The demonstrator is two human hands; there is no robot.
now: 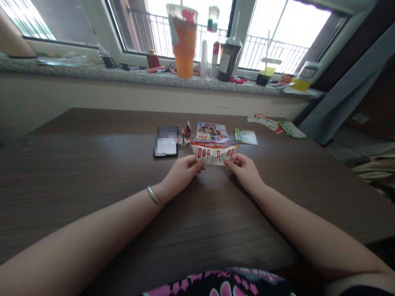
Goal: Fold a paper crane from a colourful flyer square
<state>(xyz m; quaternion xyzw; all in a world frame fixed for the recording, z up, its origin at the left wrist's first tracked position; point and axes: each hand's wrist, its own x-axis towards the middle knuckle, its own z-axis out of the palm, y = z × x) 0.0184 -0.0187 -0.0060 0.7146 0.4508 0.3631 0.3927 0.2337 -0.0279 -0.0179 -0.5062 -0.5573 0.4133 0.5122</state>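
A printed paper sheet, white with red labels and an orange-red edge, is folded and raised slightly above the table. My left hand pinches its left end between thumb and fingers. At the other end, my right hand pinches it in the same way. Just behind the paper lies a colourful flyer with a picture of people; I cannot tell whether the two are joined. A small folded paper piece in red and white stands to the left, beside a phone with a blurred screen.
A green-and-white packet lies right of the flyer on the brown table. Several flat packets are at the far right. On the windowsill stand a tall orange cup, a dark drink cup and a yellow-and-black cup.
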